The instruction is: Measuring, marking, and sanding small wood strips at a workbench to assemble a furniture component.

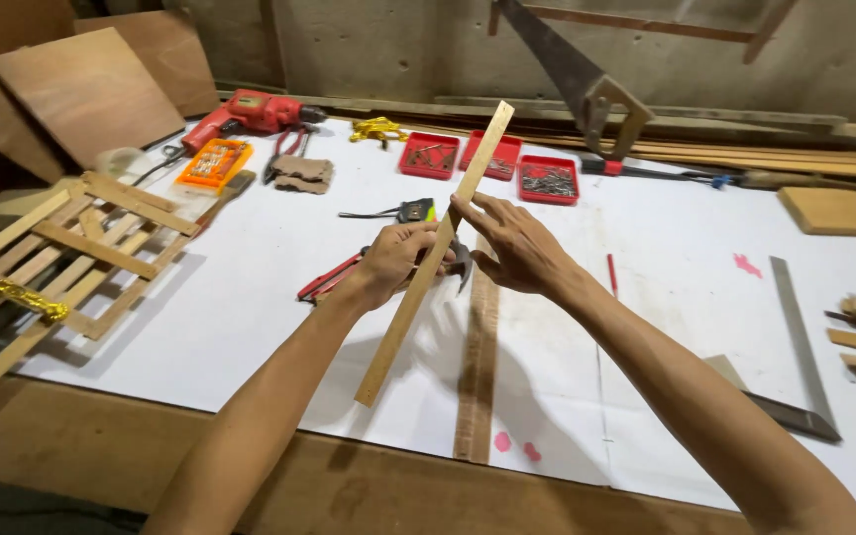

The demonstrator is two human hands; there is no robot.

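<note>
Evidently for a look along its length, the left hand (395, 260) grips the thin wooden strip (435, 254) mid-length, tilted above the white-covered bench (250, 297); the right hand (514, 246) steadies it with spread fingers.

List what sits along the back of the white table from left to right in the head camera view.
Red power drill → orange bit case → yellow cord bundle → three red trays → hand saw → wooden board.

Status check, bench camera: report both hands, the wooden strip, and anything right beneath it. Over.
Left hand gripping wooden strip mid-length, tilted up. Right hand open, fingertips on strip. Flat slat and red-handled pliers on the bench below.
</note>
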